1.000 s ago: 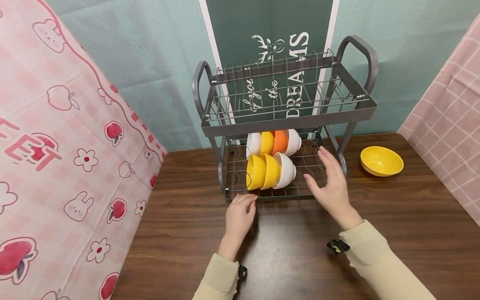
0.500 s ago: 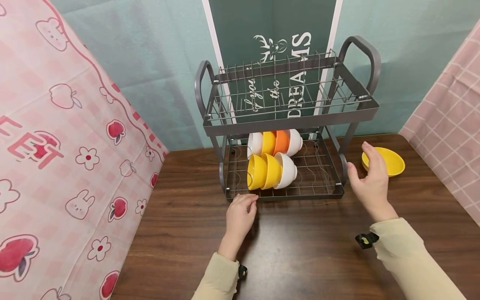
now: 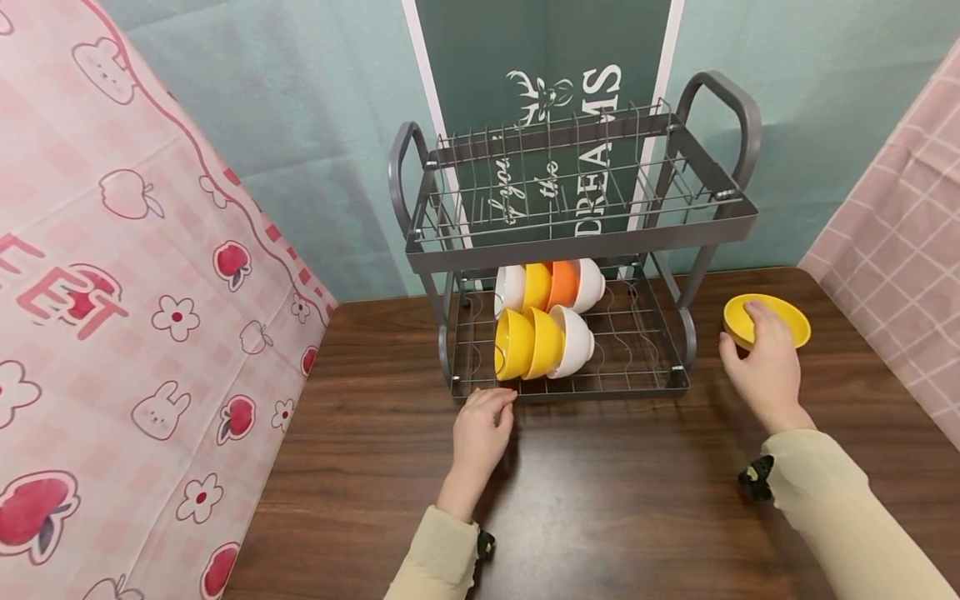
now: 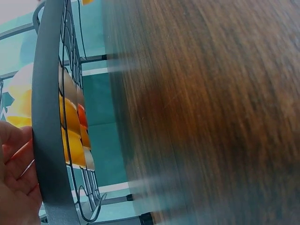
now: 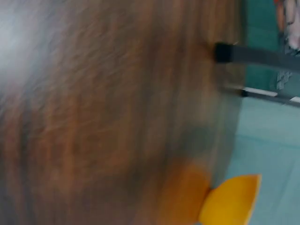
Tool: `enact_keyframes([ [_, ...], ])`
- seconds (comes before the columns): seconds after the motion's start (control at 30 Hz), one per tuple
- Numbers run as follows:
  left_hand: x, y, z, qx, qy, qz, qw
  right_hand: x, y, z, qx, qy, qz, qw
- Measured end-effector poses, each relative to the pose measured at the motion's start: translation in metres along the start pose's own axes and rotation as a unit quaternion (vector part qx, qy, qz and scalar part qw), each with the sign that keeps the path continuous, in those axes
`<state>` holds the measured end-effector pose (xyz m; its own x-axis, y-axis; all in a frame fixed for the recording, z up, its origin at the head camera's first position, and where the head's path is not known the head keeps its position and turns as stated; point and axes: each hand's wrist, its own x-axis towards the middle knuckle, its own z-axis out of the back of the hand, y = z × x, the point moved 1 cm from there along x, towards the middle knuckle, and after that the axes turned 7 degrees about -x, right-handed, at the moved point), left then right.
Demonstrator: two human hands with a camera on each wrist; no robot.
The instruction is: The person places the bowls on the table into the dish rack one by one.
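Observation:
A grey two-tier dish rack [image 3: 585,242] stands on the table, with two rows of bowls on its lower tier. Yellow bowls [image 3: 513,343] and a white bowl [image 3: 573,342] form the front row, tipped on their sides. My left hand [image 3: 480,437] rests its fingertips on the rack's lower front rail [image 4: 49,117], fingers relaxed. To the right of the rack, a separate yellow bowl [image 3: 783,321] sits upright on the table. My right hand [image 3: 768,375] is at this bowl's near left side, thumb and fingers apart; contact cannot be made out. The right wrist view catches the bowl's side [image 5: 229,201].
White, yellow and orange bowls [image 3: 564,285] make up the back row under the upper wire tier [image 3: 555,183]. Pink patterned cloth [image 3: 172,333] hangs at the left, pink checked cloth [image 3: 900,233] at the right. Brown wooden table [image 3: 360,467] lies in front.
My right hand has moved right, from the rack's lower right side to the separate yellow bowl. My left hand has stayed at the front rail. The bowls have not moved.

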<state>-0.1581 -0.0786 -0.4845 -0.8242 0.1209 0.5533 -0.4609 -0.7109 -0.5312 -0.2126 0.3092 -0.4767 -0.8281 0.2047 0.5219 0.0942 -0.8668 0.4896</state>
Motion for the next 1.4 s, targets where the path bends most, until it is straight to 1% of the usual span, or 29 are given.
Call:
enact_keyframes([
  [0.17, -0.001, 0.000, 0.000, 0.000, -0.001, -0.004, 1.0000, -0.001, -0.015, -0.005, -0.041, 0.060, -0.022, 0.997],
  [0.27, -0.001, 0.000, 0.000, 0.004, -0.003, -0.005, 1.0000, 0.002, -0.024, -0.007, -0.060, 0.100, -0.033, 0.993],
  [0.37, -0.001, 0.000, 0.000, 0.006, -0.007, -0.007, 0.9999, 0.006, -0.033, -0.010, -0.080, 0.149, -0.036, 0.985],
  [0.47, -0.001, 0.000, 0.000, 0.005, -0.007, -0.006, 0.9999, 0.011, -0.040, -0.013, -0.098, 0.195, -0.025, 0.976],
  [0.57, -0.001, 0.000, 0.000, 0.001, -0.004, -0.003, 1.0000, 0.014, -0.045, -0.015, -0.110, 0.227, -0.017, 0.968],
  [0.67, -0.001, 0.000, 0.000, -0.003, -0.002, -0.001, 1.0000, 0.015, -0.049, -0.016, -0.121, 0.250, -0.023, 0.960],
  [0.77, -0.001, 0.000, 0.000, -0.003, -0.003, 0.000, 1.0000, 0.014, -0.049, -0.017, -0.132, 0.260, -0.026, 0.956],
  [0.97, -0.001, 0.001, 0.000, -0.001, -0.006, -0.004, 1.0000, 0.014, -0.051, -0.016, -0.161, 0.252, -0.008, 0.954],
  [1.27, -0.001, 0.001, -0.001, -0.003, 0.008, 0.015, 0.9999, 0.014, -0.052, -0.013, -0.187, 0.255, -0.018, 0.949],
  [1.4, -0.001, 0.002, -0.001, -0.003, 0.001, 0.005, 1.0000, 0.013, -0.053, -0.012, -0.190, 0.257, -0.017, 0.947],
])
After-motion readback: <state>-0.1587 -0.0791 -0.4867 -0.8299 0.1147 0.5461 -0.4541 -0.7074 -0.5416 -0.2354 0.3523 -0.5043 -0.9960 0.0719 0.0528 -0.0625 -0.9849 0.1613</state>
